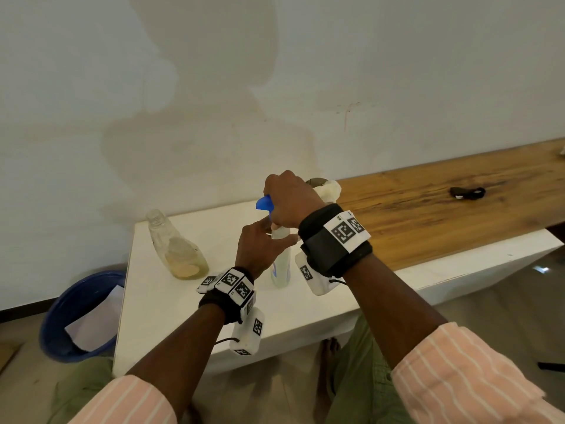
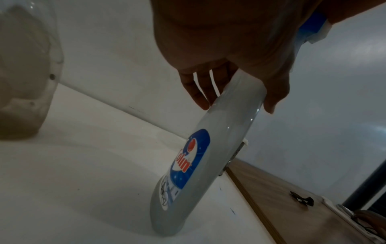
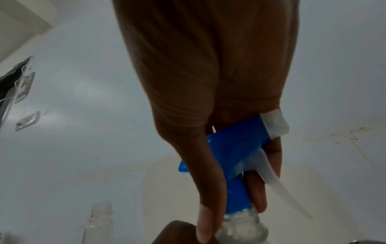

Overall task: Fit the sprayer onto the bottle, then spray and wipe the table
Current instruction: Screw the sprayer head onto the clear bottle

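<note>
A pale cleaner bottle with a blue and red label stands on the white table. My left hand grips its upper part, fingers and thumb on either side. My right hand holds the blue sprayer from above, at the bottle's neck. In the right wrist view the blue sprayer head with its white trigger sits at the threaded neck. Whether it is screwed tight is not visible.
A clear open bottle with beige residue stands left on the table. A cloth-like bundle sits behind my hands. A wooden bench top with a black object extends right. A blue basin is on the floor left.
</note>
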`<state>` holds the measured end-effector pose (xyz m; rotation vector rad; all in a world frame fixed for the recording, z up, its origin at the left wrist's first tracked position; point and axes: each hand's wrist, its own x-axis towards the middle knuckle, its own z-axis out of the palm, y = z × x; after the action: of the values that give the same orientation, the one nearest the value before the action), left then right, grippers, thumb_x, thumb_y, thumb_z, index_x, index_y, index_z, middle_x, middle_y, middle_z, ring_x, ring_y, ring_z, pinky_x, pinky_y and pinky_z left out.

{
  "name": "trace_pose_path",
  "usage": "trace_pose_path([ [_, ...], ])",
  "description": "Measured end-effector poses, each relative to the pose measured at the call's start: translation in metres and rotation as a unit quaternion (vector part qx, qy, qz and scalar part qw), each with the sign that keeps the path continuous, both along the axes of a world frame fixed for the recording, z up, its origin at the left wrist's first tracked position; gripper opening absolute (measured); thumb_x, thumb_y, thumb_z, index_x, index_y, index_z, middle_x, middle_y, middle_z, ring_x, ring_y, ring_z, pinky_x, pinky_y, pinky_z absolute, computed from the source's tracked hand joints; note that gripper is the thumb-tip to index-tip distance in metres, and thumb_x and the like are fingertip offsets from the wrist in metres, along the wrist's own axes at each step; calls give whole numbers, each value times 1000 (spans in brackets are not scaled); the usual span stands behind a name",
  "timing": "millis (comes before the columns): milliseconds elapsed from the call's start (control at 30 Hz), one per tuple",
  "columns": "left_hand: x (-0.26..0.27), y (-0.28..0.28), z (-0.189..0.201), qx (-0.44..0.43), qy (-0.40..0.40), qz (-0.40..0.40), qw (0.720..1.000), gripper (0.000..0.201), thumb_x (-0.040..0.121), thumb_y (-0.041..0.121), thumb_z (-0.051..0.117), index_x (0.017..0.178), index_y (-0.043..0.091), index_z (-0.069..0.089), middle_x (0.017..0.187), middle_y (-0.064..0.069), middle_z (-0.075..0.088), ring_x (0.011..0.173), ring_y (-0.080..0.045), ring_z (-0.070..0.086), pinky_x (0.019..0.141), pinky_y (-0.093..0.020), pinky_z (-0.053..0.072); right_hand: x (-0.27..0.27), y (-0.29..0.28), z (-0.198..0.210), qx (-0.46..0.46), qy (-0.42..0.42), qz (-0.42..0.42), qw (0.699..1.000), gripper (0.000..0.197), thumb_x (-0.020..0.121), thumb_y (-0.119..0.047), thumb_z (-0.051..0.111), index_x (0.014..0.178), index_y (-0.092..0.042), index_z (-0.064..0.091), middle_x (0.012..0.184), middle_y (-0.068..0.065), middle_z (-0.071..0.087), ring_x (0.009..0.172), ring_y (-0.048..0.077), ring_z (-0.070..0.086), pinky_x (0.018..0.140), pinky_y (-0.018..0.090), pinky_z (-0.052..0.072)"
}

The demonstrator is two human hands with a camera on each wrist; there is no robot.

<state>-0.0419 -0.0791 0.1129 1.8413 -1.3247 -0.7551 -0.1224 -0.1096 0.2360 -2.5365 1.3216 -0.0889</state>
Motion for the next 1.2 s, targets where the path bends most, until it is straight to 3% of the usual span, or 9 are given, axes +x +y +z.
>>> trace_pose_path([
  [167,1,-2,-2,-8,2,5,1000,32,76,38,72,88,10,62,77,-2,65,67,-15,55,73,-28,46,-3,-2,1,18,10,11,1000,40,84,-11,66,121,-8,51,122,12,55,106,24,57,93,31,44],
  [333,3,-2,3,-17,-39,12,999,32,78,38,71,61,21,49,53,7,52,52,-8,47,57,-16,36,-3,-2,-1,16,1,25,1000,39,86,-13,64,123,-8,50,123,11,54,107,24,56,94,29,43],
  [467,2,1,4,-30,-59,35,997,38,81,37,68,56,29,40,49,14,44,48,-6,40,55,-15,31,0,-4,-2,18,8,35,999,40,85,-11,65,122,-8,51,123,11,54,106,23,57,92,29,43],
  [533,1,1,4,-31,-54,40,997,32,80,36,68,61,25,45,54,13,48,52,-6,45,58,-16,37,2,-6,-2,12,21,41,999,40,84,-11,65,122,-8,51,122,11,54,105,23,57,91,30,44],
  [600,1,-1,5,-24,-41,27,999,26,79,37,69,74,17,54,64,3,60,60,-12,53,67,-24,45,2,-8,-2,6,32,43,999,41,84,-13,66,122,-8,51,122,11,55,105,24,58,90,30,44],
  [733,2,-6,8,37,-50,-54,997,42,77,41,70,96,6,60,89,-13,69,79,-20,60,76,-28,46,-1,-9,-5,0,54,44,998,45,84,-17,67,125,-11,50,124,9,54,107,24,57,93,32,43],
  [867,5,-6,9,62,-68,-79,993,46,75,47,71,94,7,62,92,-14,70,84,-25,64,79,-31,47,-1,-10,-9,-13,67,47,997,49,82,-23,72,124,-12,51,122,9,54,105,24,57,92,33,44],
  [1067,-3,4,10,44,-85,33,995,41,75,50,67,86,13,52,80,-5,61,77,-21,57,76,-33,48,6,-12,-12,-12,64,50,997,47,79,-26,74,117,-9,52,116,9,55,88,20,53,80,29,42],
  [1200,10,2,-1,33,-31,-50,998,78,55,70,68,108,13,59,97,-5,71,90,-20,65,83,-32,53,6,-18,-14,7,65,54,996,51,79,-28,75,120,-9,50,118,9,53,88,18,48,82,28,41],
])
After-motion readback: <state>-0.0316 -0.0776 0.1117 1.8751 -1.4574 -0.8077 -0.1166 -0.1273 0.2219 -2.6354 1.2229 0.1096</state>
